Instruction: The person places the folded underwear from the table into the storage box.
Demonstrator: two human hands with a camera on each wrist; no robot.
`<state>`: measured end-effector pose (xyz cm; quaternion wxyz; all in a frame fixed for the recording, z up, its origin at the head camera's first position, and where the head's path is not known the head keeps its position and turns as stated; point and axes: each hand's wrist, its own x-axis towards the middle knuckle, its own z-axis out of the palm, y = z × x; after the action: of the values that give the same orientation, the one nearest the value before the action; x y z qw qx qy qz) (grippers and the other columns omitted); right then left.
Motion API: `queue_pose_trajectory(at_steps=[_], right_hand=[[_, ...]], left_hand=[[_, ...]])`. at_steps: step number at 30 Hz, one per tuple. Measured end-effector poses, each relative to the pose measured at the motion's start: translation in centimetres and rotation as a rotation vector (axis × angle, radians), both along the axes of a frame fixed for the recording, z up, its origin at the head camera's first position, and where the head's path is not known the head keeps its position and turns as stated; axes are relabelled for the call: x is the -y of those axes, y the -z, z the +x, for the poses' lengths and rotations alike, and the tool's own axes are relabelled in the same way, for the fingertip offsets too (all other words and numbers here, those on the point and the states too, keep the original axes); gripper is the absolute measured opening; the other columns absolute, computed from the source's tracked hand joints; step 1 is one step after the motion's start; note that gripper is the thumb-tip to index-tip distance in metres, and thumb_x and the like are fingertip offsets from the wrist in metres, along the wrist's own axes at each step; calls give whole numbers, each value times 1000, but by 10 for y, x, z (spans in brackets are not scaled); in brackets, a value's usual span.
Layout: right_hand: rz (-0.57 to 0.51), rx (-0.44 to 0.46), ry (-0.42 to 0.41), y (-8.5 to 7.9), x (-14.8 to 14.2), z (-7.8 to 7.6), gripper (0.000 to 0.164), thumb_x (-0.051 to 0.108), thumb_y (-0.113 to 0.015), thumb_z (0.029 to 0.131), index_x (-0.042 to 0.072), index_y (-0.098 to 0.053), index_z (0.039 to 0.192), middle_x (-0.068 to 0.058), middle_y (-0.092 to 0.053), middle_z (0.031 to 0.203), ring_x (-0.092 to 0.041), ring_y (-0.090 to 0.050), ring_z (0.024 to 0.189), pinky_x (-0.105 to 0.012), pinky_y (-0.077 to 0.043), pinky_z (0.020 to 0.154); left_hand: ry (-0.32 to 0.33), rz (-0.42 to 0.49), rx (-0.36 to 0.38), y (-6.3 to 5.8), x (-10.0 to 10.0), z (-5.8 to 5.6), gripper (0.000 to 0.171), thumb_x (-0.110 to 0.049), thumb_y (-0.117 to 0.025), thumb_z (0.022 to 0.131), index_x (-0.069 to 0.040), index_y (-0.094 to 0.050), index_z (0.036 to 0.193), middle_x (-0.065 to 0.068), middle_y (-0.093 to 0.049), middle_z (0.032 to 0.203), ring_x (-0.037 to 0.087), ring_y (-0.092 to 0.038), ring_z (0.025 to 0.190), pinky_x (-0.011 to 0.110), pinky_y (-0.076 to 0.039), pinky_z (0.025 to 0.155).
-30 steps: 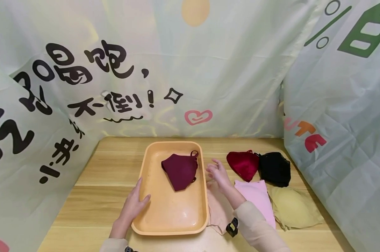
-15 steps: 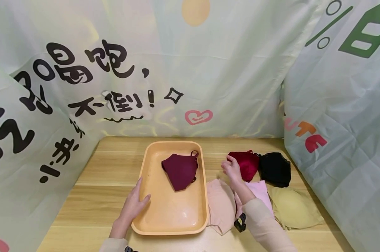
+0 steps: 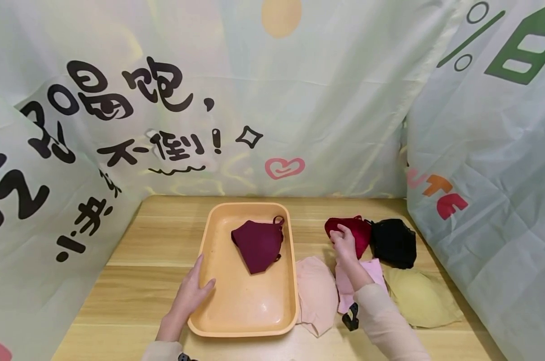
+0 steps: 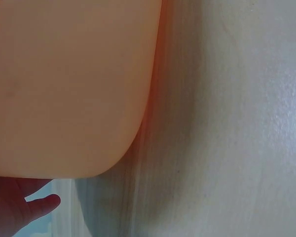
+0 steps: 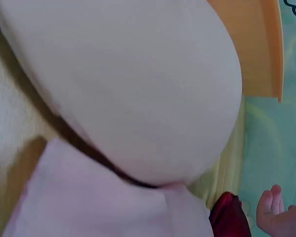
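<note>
My left hand (image 3: 191, 291) rests at the left side of an orange plastic tray (image 3: 242, 333), its thumb over the rim and its fingers along the outside. Inside the tray lies a folded maroon bra (image 3: 258, 245) with thin straps. My right hand (image 3: 345, 244), fingers loosely bent and holding nothing, overlaps a folded red satin bra (image 3: 362, 232) in the head view. Below the right forearm is a lilac folded bra (image 3: 374, 271), partly covered. A pale pink bra (image 3: 318, 291) lies against the tray's right side; it fills much of the right wrist view.
A black folded bra (image 3: 394, 243) lies right of the red one, and a yellow bra (image 3: 421, 297) in front of it. The wooden table (image 3: 141, 291) is enclosed by printed fabric curtains (image 3: 344, 125) at the back and both sides.
My right hand has moved rightward from beside the tray to over the red bra, uncovering the pale pink bra. My left hand and the tray stay in place.
</note>
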<state>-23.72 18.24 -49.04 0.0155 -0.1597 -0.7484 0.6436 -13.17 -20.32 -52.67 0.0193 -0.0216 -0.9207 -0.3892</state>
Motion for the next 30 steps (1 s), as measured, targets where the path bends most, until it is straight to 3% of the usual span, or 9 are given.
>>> queue_pose_trajectory(at_steps=[2,5,8,12,13,16,19,21,30], right_hand=[[52,16,8,-13,1,6,50,11,-45,94,-9,-29,137,-21,-52,113,-18,-56,89,-26,-48,77],[135,25,30,-7,-7,0,48,14,-45,94,-7,-33,135,-21,-51,110,-28,-51,97,-26,-45,79],[188,40,63,-8,-9,-1,47,15,-46,93,-6,-36,134,-21,-51,111,-27,-49,98,-27,-42,80],[189,36,95,4,-20,-9,48,18,-49,92,-1,-39,134,-25,-46,122,-34,-43,112,-42,-34,98],[178,-6,108,16,-26,-15,48,21,-54,90,2,-43,132,-22,-49,118,-31,-45,109,-39,-37,96],[186,-14,134,25,-35,-23,48,24,-56,89,5,-45,131,-22,-46,120,-32,-43,112,-40,-34,98],[162,8,161,19,-37,-22,47,22,-54,90,5,-43,132,-23,-41,125,-34,-37,117,-41,-31,101],[171,68,153,7,-34,-16,48,20,-48,93,2,-37,136,-27,-30,134,-40,-26,126,-48,-23,106],[336,167,54,-3,-40,-12,59,23,-42,94,9,-17,146,-33,-5,143,-51,-5,129,-62,-14,103]], left_hand=[[0,2,1,0,0,0,79,-16,-63,84,2,-15,144,31,-29,140,48,-32,124,56,-29,102],[1,5,-3,0,1,0,79,-16,-63,84,1,-15,144,31,-29,140,48,-33,124,57,-29,102],[-1,5,-6,0,1,0,79,-16,-63,84,1,-15,144,32,-30,140,48,-33,124,57,-30,101],[-3,9,-5,0,1,1,78,-16,-62,84,2,-15,144,32,-30,139,49,-33,124,57,-30,101],[-2,7,-5,0,1,1,78,-16,-62,84,2,-16,143,32,-30,139,49,-33,123,57,-30,101],[-1,5,-8,0,0,1,78,-15,-63,83,2,-16,143,32,-30,139,49,-33,123,57,-30,101],[0,-1,-15,1,0,1,77,-14,-63,83,3,-17,143,33,-30,139,50,-34,123,58,-31,100],[-2,1,-12,0,0,1,77,-14,-63,83,2,-17,143,32,-30,139,50,-33,123,58,-31,100],[-16,-4,-38,2,0,1,77,-15,-63,82,2,-19,143,33,-32,138,50,-35,121,58,-32,99]])
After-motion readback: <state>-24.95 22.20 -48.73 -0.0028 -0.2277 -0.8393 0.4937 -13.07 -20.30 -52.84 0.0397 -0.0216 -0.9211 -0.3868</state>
